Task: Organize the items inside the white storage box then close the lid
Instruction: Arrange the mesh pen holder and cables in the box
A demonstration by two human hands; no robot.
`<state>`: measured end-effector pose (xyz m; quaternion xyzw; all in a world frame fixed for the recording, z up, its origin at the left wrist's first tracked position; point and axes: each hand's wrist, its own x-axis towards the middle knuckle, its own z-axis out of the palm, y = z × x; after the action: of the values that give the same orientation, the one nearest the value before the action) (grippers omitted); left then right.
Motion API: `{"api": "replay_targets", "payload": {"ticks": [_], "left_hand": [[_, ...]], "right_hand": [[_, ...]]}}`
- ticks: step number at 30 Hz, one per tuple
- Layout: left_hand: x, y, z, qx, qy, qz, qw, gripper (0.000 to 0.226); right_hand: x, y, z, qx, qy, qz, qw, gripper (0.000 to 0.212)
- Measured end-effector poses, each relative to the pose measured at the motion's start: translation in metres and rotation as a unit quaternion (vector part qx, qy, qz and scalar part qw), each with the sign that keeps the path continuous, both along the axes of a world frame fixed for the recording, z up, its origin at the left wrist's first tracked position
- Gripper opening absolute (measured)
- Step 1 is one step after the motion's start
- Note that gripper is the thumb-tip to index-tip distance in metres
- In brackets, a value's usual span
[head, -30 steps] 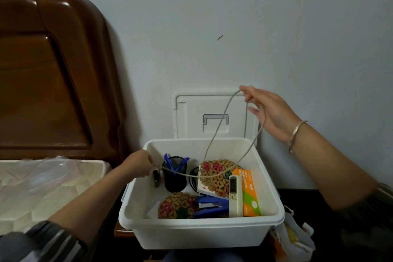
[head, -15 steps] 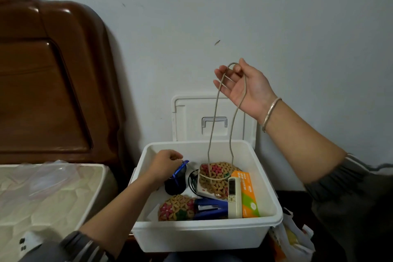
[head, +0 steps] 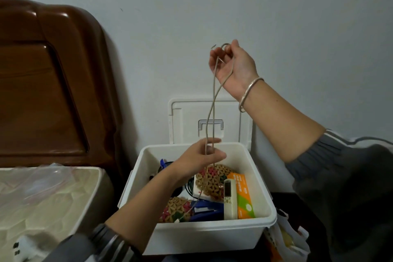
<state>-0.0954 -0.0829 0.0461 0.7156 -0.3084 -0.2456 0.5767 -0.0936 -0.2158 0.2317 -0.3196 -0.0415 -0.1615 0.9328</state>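
A thin grey cord [head: 213, 91] is being held doubled above the white plastic storage box [head: 212, 233]. Its top bend is being hooked by the curled fingers of the right hand [head: 234, 66], which is being raised high in front of the wall with the palm turned toward the camera. A silver bangle [head: 248, 93] is being worn on that wrist. Lower down, just above the box's rear edge, both strands are being pinched between the thumb and fingers of the left hand [head: 197, 158], with the index finger laid out straight.

From there the cord's tail is being trailed over the contents toward the front left corner.

The white lid [head: 185, 125] is being leaned upright against the wall behind the rear edge.

Inside, a white remote control [head: 230, 200] and an orange-and-green carton [head: 244, 198] are being kept side by side along the right wall. One woven floral coaster [head: 212, 184] is being shown at the middle and a second woven coaster [head: 176, 210] by the front edge, beside a blue stapler [head: 204, 214]. Bare white surface is being shown at the rear right corner.

The box's left side is being crowded by a quilted mattress [head: 42, 198] and a brown wooden headboard [head: 42, 81].
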Motion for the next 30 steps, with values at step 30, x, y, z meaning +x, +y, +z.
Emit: {"api": "replay_targets", "payload": {"ticks": [30], "left_hand": [[0.010,0.042,0.034,0.075,-0.120,0.118,0.983,0.028]], "right_hand": [[-0.043,-0.023,-0.141,-0.758,0.009,-0.017,0.651,0.012]]}}
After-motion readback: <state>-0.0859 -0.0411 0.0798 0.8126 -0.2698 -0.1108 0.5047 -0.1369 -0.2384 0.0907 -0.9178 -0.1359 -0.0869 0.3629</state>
